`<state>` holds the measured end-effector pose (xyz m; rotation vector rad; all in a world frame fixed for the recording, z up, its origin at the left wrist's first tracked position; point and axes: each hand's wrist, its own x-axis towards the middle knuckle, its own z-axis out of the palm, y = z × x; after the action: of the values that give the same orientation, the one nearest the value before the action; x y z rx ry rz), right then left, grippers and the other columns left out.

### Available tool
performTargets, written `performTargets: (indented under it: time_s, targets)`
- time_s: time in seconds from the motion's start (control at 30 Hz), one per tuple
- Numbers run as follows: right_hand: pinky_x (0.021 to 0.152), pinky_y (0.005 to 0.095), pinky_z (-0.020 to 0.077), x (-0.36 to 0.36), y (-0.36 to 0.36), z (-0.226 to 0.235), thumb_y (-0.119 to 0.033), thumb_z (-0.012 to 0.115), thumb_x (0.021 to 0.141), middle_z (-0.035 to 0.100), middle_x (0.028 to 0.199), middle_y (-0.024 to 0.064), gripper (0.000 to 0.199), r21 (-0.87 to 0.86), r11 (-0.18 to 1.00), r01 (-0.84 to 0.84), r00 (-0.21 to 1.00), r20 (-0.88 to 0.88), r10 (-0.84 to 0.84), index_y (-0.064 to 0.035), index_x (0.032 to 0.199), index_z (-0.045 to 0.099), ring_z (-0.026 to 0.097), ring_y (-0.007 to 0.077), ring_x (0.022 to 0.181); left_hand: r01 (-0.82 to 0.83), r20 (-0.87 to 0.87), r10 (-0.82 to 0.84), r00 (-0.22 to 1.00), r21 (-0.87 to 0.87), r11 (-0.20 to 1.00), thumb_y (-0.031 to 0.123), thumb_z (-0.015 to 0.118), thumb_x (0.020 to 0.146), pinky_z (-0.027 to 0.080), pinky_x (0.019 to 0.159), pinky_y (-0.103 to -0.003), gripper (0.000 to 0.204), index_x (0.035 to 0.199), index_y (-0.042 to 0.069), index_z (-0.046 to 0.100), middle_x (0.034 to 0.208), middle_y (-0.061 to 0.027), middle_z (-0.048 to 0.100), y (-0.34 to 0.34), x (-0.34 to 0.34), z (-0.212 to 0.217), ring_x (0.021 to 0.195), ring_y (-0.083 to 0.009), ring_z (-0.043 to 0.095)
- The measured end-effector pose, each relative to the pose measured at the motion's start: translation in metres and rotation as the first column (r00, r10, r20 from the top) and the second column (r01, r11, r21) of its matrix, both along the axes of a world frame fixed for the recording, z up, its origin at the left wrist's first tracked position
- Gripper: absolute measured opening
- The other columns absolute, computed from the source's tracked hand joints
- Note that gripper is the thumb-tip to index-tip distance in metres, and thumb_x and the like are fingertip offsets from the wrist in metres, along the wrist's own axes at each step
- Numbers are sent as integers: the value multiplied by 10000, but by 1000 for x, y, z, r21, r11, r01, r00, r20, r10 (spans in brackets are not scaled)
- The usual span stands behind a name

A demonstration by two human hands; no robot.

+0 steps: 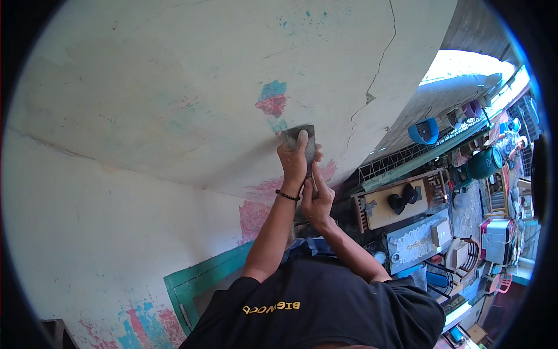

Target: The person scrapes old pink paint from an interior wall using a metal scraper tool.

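Note:
A flat grey scraper point(310, 148), probably a wide putty knife, is held up against the off-white wall point(192, 75). My left hand point(294, 160), with a dark beaded bracelet at its wrist, is closed on the blade, thumb laid along its face. Lower down, my right hand point(319, 203) grips the narrow end, which its fingers mostly hide. Just above the blade is a worn patch of blue and pink paint point(272, 99). More pink point(267, 186) shows on the wall beside my left wrist.
A long crack point(381, 61) runs down the wall on the right. A green frame point(209, 273) stands at lower left. To the right are a wooden bench point(386, 210), a table with a lace cloth point(415, 241), chairs point(465, 256) and a blue basin point(424, 132). Another person point(511, 142) is far right.

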<state>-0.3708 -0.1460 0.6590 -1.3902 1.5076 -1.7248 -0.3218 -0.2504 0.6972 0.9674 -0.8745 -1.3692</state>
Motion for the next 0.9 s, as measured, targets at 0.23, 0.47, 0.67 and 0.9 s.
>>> performTargets:
  time_s: [0.23,0.47,0.67,0.9]
  targets:
    - [514,286,459,-2,-1,-2,59,577,907,575,622,130,518,-15,1000,-6,1000,16,7,44,1422,528,551,103,517,4,-41,-5,999,-26,1000,331,663,992,515,457,-298,337,890,11,637,698,-122,681,0,-1,3,517,-184,646]
    - [551,272,480,-1,-10,21,18,587,925,597,638,131,497,-14,1000,-18,1000,7,18,34,1418,537,565,91,544,-7,-18,6,1000,-77,997,324,671,988,520,445,-303,328,933,3,636,703,-131,682,-5,-1,23,515,-200,650]
    - [519,237,418,-1,-5,11,-5,558,956,497,580,42,480,-121,991,48,997,-56,-56,48,1431,518,475,41,530,4,-50,-5,999,-6,1000,312,680,983,524,445,-305,312,953,4,643,714,-131,682,-2,-3,17,525,-197,656]
    - [531,231,426,3,-3,-10,0,550,958,544,608,51,480,-65,997,29,998,-57,-33,25,1437,523,491,36,565,6,-42,-6,999,1,1000,335,678,982,522,470,-286,350,926,-9,642,723,-125,687,0,2,4,537,-184,656]
